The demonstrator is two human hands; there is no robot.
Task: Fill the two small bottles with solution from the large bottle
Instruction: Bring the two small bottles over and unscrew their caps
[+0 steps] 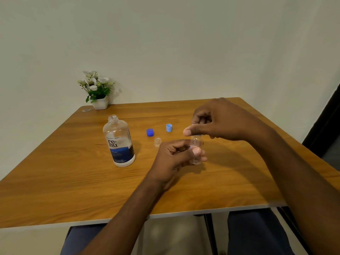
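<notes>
The large clear bottle with a blue and white label stands open on the table, left of centre. Its dark blue cap lies to its right, and a light blue small cap sits further right. One small clear bottle stands uncapped just behind my left hand. My left hand grips the other small clear bottle upright around its body. My right hand pinches the top of that bottle from above, hiding its neck; whether a cap sits under the fingers is unclear.
A white pot of white flowers stands at the table's far left corner. The wooden table meets a plain wall at its back. My knees show below the near edge.
</notes>
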